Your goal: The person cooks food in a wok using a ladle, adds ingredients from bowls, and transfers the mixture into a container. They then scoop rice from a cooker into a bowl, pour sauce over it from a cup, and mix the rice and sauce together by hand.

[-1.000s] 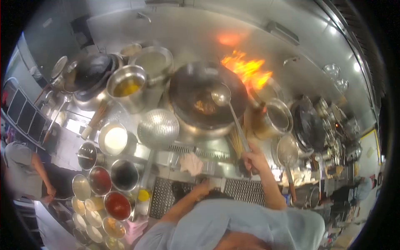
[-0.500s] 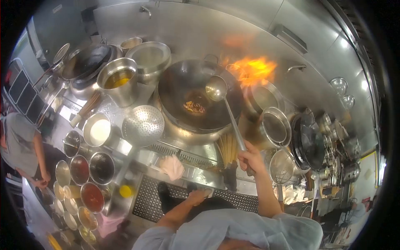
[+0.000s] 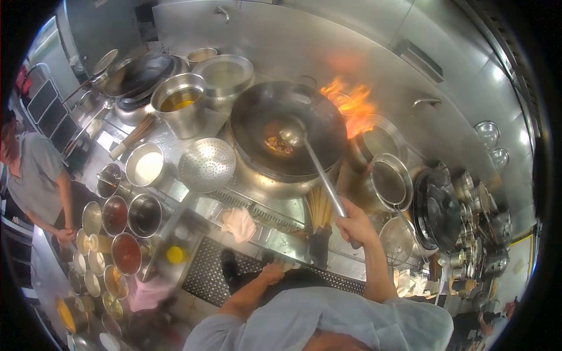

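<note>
While right hand [image 3: 357,223] holds ladle [image 3: 320,169] | flames [image 3: 353,105], skimmer [image 3: 206,165] flank wok [image 3: 253,120]

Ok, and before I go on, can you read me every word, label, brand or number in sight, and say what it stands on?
There are none that I can read.
I can make out no lettering on the wok, the ladle, the strainer or the back wall.
Any marks on the distant pans at the right would be too small and blurred to read.
</note>
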